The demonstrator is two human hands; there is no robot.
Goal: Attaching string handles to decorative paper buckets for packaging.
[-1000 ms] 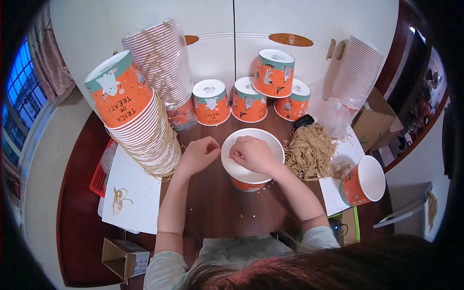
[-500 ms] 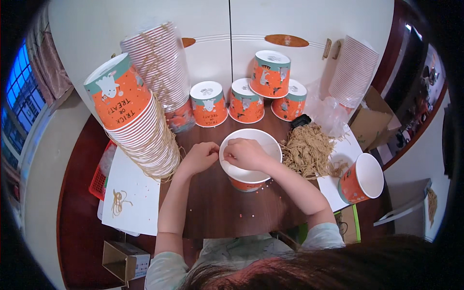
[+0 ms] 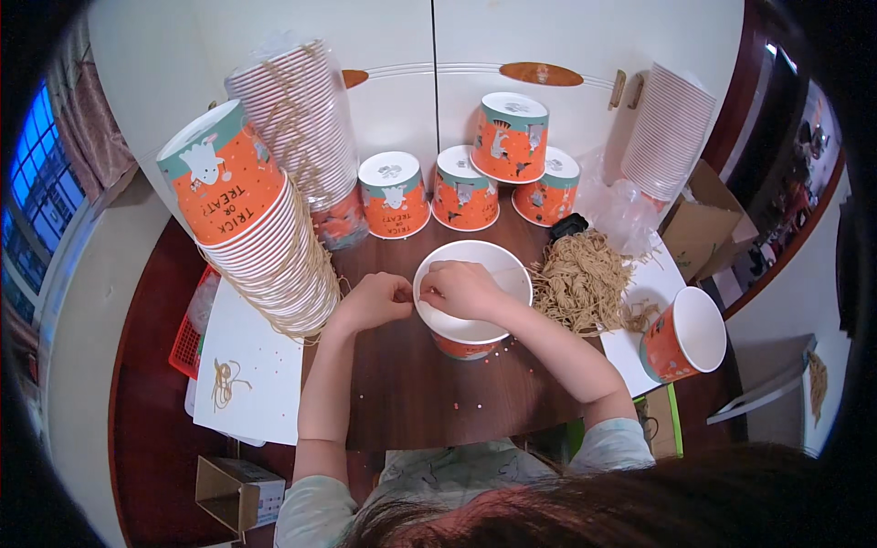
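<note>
An orange paper bucket [image 3: 507,274] with a white inside stands upright on the brown table, its mouth facing up. My right hand [image 3: 464,290] reaches over the mouth, with its fingers pinched just inside the left rim. Outside that same rim, my left hand [image 3: 376,303] has its fingers curled together, close to the bucket wall. Whatever is between the fingertips of either hand is too small or hidden to make out. To the right of the bucket lies a heap of tan cord [image 3: 582,283].
Tall bucket stacks [image 3: 265,256] draped with cords, [image 3: 306,119] stand left; another stack [image 3: 670,128] stands back right. Several upside-down buckets [image 3: 395,196] line the back. One bucket [image 3: 683,336] sits at the right on white board. Loose cord [image 3: 227,384] lies on the left board.
Both hands remain at the bucket's left rim. Only slight finger shifts show, and the whole view has moved a little.
</note>
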